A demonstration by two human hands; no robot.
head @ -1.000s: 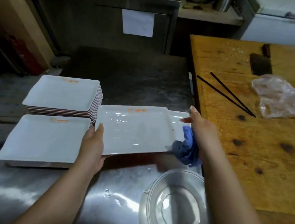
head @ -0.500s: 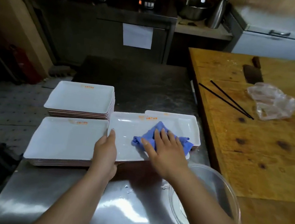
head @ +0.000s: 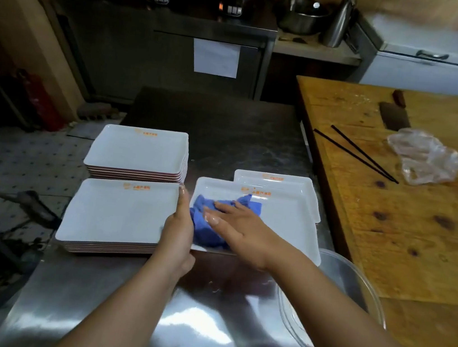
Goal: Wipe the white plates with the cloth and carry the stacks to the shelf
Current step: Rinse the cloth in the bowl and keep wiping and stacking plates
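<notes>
Steel counter (head: 201, 316) across lower centre of frame: wet and glossy, so a likely slip surface for any plate pushed sideways. Wooden table (head: 420, 229) at right, with black chopsticks (head: 355, 153) and a crumpled plastic bag (head: 427, 157) well apart from the work. Clear bowl (head: 352, 293) at lower right, just beside the right forearm: risk of a knock from the elbow on a wide wiping stroke. Two stacks of white plates (head: 119, 213) at centre left, near stack just beside the left hand: risk of a nudge. Plate being wiped (head: 288, 225) at centre, lifted at its left edge and overlapping another plate (head: 279, 180) behind: risk of tipping or sliding under downward pressure. Left hand (head: 180, 231): gripping the left rim of that plate, thumb on top. Right hand (head: 239, 230): fingers straight, pressing the blue cloth (head: 206, 223) flat onto the plate's left half. Bunched cloth: possible missed corners.
</notes>
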